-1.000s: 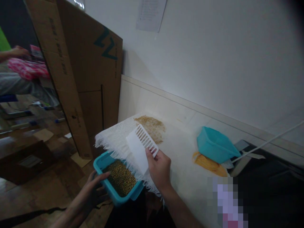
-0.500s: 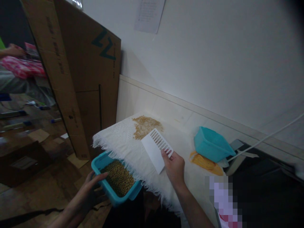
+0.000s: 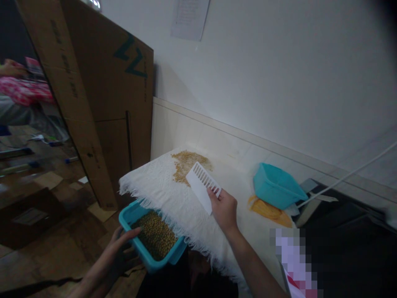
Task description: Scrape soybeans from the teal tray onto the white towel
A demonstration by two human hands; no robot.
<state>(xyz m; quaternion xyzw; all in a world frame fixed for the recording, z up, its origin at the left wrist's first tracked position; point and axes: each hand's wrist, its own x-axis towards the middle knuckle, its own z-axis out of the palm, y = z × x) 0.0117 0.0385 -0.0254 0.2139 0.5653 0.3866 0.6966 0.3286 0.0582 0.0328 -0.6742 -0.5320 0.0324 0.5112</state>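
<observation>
My left hand grips the near-left rim of a blue plastic basin, thumb over the edge and fingers beneath. Inside lie many yellow-brown beans, with darker greenish ones at the left. The basin sits below the fringed edge of a white cloth spread on the table. My right hand pinches a white flat scraper with a row of slots between thumb and fingers. It is tilted above the cloth, its far end beside a loose patch of beans.
A second blue basin stands on the right, beside a yellow-orange flat item. A tall cardboard box rises at the left. Behind the table is a white wall. A person's arm shows at far left.
My right hand has turned the scraper to a steeper tilt and shifted slightly up and left. My left hand and the basin have hardly moved.
</observation>
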